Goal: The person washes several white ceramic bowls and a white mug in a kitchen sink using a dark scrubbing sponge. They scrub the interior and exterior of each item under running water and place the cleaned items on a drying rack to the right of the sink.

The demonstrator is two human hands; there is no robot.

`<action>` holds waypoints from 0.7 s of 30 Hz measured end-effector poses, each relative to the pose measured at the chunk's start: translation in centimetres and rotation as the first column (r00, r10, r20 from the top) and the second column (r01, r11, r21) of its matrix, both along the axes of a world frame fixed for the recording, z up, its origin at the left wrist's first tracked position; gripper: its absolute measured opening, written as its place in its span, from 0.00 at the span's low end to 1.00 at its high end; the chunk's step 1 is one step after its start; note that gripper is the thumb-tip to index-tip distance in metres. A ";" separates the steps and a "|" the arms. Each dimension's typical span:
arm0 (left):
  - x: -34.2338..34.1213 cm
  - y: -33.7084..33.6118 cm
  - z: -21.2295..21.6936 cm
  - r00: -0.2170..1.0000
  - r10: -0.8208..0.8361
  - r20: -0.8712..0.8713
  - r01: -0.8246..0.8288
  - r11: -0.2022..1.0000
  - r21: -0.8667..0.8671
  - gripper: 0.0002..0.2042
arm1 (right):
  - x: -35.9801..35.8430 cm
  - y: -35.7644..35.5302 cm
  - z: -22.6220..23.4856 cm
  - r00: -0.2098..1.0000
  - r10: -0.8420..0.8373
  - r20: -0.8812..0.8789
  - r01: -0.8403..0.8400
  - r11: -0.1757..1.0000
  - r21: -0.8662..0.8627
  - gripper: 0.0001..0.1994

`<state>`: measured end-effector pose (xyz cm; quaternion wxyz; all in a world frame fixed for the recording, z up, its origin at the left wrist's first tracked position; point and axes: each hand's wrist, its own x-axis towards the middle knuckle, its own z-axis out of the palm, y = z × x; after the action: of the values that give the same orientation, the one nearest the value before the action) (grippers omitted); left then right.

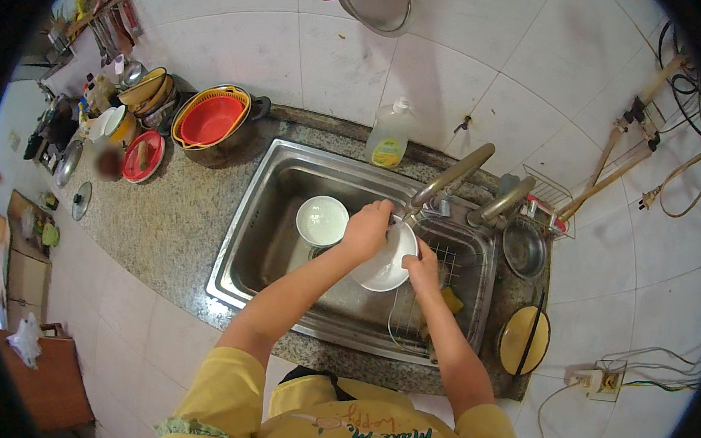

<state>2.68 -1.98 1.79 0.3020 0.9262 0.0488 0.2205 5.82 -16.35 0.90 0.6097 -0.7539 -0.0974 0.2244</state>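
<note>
White plate (385,263): held tilted over the sink (263,238), right of basin centre, just under the tap spout (449,179). Both hands on it.
Left hand (366,230): closed over the plate's upper-left rim, fingers curled onto its face; grip narrow, holding the plate.
Right hand (422,267): clamped on the plate's right rim, thumb on top; also holding the plate. Fingers underneath hidden.
White bowl (322,220): upright in the basin, left of the plate, near but apart; looks empty inside.
Wire rack (442,289): sits in the right part of the sink, beneath and beside the right forearm; yellow sponge (451,299) lies in it, just beside the wrist.
Second metal pipe (501,202): right of the tap, at the sink's back-right corner.
Soap bottle (389,135): clear w/ yellow label, upright on the back edge of the counter, behind the sink.
Small steel bowl (524,247): on the counter at the sink's right edge. Yellow round lid (524,340) w/ dark stick across it: front-right corner of the counter.
Granite counter (165,224), left part: big dark pot holding an orange basket and red bowl (212,120) near the back edge; red plate (143,156) further left; stacked bowls (146,90) behind that.
Person wears a yellow shirt (338,423), at lower frame edge.
</note>
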 end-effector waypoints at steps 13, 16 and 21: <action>-0.1 1.2 -2.7 0.952 0.212 -0.222 -0.287 0.871 -0.399 0.17 | -0.4 -0.2 0.5 0.985 -0.126 0.116 0.114 0.988 0.104 0.27; -1.4 -0.6 -4.5 0.901 0.383 -0.203 -0.426 0.696 -0.578 0.17 | -0.3 -0.1 -1.3 0.961 -0.149 0.231 0.122 0.984 0.129 0.28; -3.8 -3.7 -6.4 0.887 0.185 -0.423 -0.428 -0.013 -0.904 0.14 | -1.3 0.4 -1.7 0.957 -0.274 0.092 0.238 0.928 0.285 0.27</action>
<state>-1.16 -5.70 -4.65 0.7844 0.4501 0.4141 0.1037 4.49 -15.93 -0.80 0.7235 -0.6826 -0.0674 0.0776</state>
